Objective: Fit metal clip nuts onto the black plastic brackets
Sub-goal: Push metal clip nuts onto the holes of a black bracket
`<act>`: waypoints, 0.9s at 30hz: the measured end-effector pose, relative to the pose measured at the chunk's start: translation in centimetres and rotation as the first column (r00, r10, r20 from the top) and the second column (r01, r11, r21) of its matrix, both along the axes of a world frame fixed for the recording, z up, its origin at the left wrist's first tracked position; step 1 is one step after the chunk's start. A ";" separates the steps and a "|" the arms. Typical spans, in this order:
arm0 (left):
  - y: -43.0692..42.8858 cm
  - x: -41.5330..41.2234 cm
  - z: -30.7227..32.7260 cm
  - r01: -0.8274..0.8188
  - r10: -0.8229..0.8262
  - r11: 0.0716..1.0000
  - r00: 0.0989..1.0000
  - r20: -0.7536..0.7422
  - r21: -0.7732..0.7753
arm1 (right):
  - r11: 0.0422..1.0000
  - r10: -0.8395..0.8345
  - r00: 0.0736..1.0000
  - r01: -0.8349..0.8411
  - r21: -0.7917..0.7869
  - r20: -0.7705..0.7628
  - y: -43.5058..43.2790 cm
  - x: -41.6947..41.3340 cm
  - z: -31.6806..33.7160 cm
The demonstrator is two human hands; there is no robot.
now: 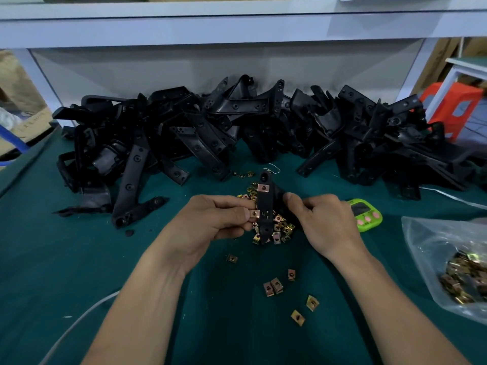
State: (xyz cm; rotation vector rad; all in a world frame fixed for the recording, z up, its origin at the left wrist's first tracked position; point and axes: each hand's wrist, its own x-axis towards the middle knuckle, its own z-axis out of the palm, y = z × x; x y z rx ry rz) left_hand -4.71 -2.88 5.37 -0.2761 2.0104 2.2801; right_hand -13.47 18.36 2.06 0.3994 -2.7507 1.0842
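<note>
On the left, the left hand (210,222) had its thumb and fingertips pinched on a clip nut (254,213), and that nut sat right against the left edge of the bracket (264,206), about level with its middle hole. The bracket was up off the green worktop (79,259), between both hands, over the loose nuts (283,229). Its long axis ran straight away from the person, with the far end carrying a fitted nut (263,187) already. So the push to come looked sideways, left to right, across that axis, and the left hand was the nearer one for it. On the other side, the right hand (321,219) had curled fingers clamped on the bracket's right flank, bracing it. Further right lay a green timer (365,214), then a bag (427,248) of spare nuts.
</note>
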 end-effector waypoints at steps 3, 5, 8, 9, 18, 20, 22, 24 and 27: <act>0.4 0.0 -0.1 -0.030 0.029 0.999 1.000 0.008 0.013 | 1.000 -0.020 0.999 0.020 -0.009 -0.032 0.0 -0.3 -0.2; 0.8 -0.1 -0.2 -0.074 0.074 0.997 0.997 0.026 0.010 | 0.999 -0.036 0.998 0.036 0.005 -0.056 0.0 -0.4 -0.3; 1.5 -0.2 -0.2 -0.146 0.147 0.989 0.988 0.050 -0.012 | 0.999 -0.043 0.997 0.045 0.024 -0.068 0.2 -0.4 -0.5; 1.7 -0.2 -0.2 -0.165 0.165 0.986 0.985 0.051 -0.015 | 0.998 -0.044 0.997 0.046 0.035 -0.071 0.2 -0.4 -0.6; 2.1 -0.1 -0.2 -0.229 0.230 0.973 0.973 0.016 -0.042 | 0.985 -0.058 0.983 0.085 0.151 -0.173 0.4 -0.1 -0.3; 2.1 -0.2 -0.3 -0.238 0.238 0.969 0.971 0.005 -0.071 | 0.982 -0.061 0.982 0.091 0.163 -0.179 0.4 0.1 -0.3; 2.1 -0.2 -0.4 -0.243 0.245 0.966 0.970 0.006 -0.090 | 0.981 -0.069 0.982 0.099 0.167 -0.179 0.4 0.2 -0.2; 2.1 -0.2 -0.5 -0.243 0.245 0.966 0.969 0.014 -0.094 | 0.981 -0.071 0.981 0.101 0.168 -0.179 0.3 0.3 -0.2; 1.9 -0.1 -0.6 -0.233 0.236 0.967 0.972 0.018 -0.100 | 0.973 -0.069 0.974 0.113 0.202 -0.215 -0.1 0.5 -0.1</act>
